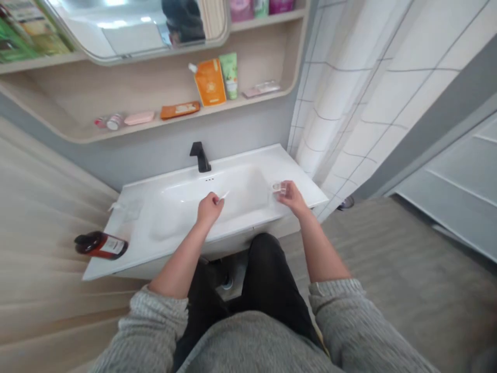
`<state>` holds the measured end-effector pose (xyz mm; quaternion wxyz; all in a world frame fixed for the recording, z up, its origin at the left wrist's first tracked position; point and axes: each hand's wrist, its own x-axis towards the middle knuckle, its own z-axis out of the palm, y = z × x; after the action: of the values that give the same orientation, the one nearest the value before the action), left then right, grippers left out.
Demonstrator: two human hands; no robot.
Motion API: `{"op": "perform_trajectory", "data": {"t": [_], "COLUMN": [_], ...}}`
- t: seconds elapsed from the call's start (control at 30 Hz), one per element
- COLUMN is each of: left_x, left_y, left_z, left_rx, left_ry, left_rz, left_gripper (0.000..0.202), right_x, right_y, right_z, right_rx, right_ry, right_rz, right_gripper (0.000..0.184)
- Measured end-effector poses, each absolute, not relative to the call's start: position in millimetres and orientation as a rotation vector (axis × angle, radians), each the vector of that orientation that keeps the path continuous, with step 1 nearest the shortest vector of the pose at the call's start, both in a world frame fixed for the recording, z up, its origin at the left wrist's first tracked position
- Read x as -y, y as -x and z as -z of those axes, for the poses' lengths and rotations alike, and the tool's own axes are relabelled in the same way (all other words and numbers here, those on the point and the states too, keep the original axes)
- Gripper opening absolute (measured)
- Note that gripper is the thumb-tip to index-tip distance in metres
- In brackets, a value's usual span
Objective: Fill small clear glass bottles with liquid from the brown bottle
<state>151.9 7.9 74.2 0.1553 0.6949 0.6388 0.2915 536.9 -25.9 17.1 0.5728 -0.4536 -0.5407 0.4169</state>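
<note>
Over the white washbasin (217, 194), my left hand (209, 210) pinches a thin white piece (224, 195), too small and blurred to name. My right hand (289, 198) is at the basin's right rim, gripping a small clear plastic container (278, 188). Both hands are apart, with the basin's bowl beneath and between them. A dark red bottle with a white label (101, 245) lies on its side on the left end of the countertop, well away from both hands.
A matte black faucet (201, 157) stands at the basin's back edge. Above it, a wooden shelf (163, 122) holds several toiletries, including an orange pouch (209, 82) and a green tube (229, 75). A shower curtain (349, 114) hangs to the right.
</note>
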Motion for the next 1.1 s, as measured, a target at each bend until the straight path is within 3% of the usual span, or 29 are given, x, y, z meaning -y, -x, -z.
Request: {"op": "perform_trajectory", "data": {"t": [0.17, 0.33, 0.5, 0.6, 0.73, 0.9, 1.1], "left_x": [-50, -87, -100, -103, -101, -80, -5], "left_y": [-275, -360, -401, -413, -412, -366, -228], "left_z": [-100, -87, -59, -49, -43, -52, -55], "left_rx": [-1.493, -1.381, -1.302, -1.231, -1.120, -1.164, -1.430], "left_ry": [-2.301, -2.399, -2.561, -2.602, -2.597, -2.494, -2.176], "left_rz": [-0.678, -0.634, -0.572, -0.495, -0.500, -0.775, -0.937], "left_gripper": [0.012, 0.001, 0.019, 0.020, 0.028, 0.041, 0.025], "right_x": [41, 48, 50, 50, 50, 51, 48], "right_y": [-545, -548, -548, -546, -545, -546, -545], "right_z": [-32, -31, -31, -35, -38, -36, -33], "right_rx": [1.307, 1.289, 1.319, 1.326, 1.328, 1.303, 1.251], "right_ry": [0.888, 0.882, 0.902, 0.901, 0.879, 0.967, 0.980], "right_rz": [-1.226, -1.238, -1.263, -1.246, -1.206, -1.205, -1.215], "right_gripper": [0.075, 0.077, 0.082, 0.078, 0.076, 0.076, 0.071]}}
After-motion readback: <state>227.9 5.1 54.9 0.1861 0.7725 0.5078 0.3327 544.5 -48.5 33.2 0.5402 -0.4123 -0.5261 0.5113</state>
